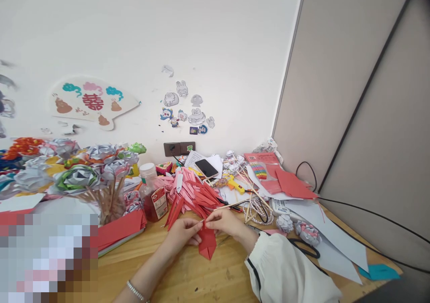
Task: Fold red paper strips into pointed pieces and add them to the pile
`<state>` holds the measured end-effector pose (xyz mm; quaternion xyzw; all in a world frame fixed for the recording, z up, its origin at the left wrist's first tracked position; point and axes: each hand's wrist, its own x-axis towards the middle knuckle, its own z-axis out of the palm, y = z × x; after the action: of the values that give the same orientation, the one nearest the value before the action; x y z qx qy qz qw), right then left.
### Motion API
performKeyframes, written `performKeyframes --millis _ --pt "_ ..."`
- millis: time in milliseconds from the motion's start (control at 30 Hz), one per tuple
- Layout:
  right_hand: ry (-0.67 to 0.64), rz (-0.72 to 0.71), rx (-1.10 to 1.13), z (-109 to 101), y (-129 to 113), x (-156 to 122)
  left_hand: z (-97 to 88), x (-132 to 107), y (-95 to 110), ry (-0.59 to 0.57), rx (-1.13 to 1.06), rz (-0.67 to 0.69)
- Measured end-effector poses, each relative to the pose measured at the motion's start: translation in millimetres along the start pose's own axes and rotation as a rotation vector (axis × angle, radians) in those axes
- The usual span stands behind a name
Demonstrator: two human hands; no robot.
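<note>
Both hands low centre, close together, fingertips almost meeting. Left hand (pixel 183 233) and right hand (pixel 223 222) each pinch the top edge of a folded red paper piece (pixel 207 245), which hangs point-down between them just above the wooden table (pixel 188 276). Silver bracelet (pixel 136 290) on the left wrist; white sleeve (pixel 285 271) on the right arm. At 12 o'clock from the hands, just beyond the fingers: a heap of red and pink folded strips (pixel 191 194). At 10 o'clock, beside that heap: a clear bottle (pixel 152 196) with a red label, upright. Further out at 9 to 10 o'clock: a bunch of paper flowers (pixel 80 175) on wooden sticks. At 1 o'clock: a yellow glue gun (pixel 235 185) lying among loose skewers, and behind it a dark phone (pixel 206 168) resting on white paper. At 2 o'clock: a string of beads (pixel 258 208), then red sheets (pixel 289 183) near the wall corner. At 3 o'clock: black-handled scissors (pixel 304 248), partly hidden by the sleeve. On the wall at 11 o'clock: a fan-shaped decoration (pixel 90 101).
</note>
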<state>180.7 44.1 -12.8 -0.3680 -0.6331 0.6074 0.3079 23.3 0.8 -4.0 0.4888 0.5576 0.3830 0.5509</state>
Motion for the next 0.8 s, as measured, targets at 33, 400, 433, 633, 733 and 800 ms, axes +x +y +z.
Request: performKeyframes --millis 33,400,433,633,733,800 --pt "0.0 0.001 -0.001 0.1 1.2 0.6 0.5 0.2 -0.3 0.001 0.026 0.007" --pt "0.057 -0.065 -0.054 4.1 3.2 2.5 6.4 1.6 -2.6 0.044 0.147 0.083" --pt "0.063 -0.08 -0.063 4.2 3.3 2.7 6.5 1.9 -2.8 0.046 0.146 0.089" --pt "0.061 -0.069 -0.104 3.3 5.5 4.2 6.1 4.8 -6.2 0.037 0.126 0.105" --pt "0.046 -0.071 -0.089 3.0 5.1 4.4 6.4 5.3 -7.3 0.037 0.145 0.115" --pt "0.044 -0.075 -0.085 3.1 4.6 4.6 6.9 5.4 -7.8 0.039 0.169 0.122"
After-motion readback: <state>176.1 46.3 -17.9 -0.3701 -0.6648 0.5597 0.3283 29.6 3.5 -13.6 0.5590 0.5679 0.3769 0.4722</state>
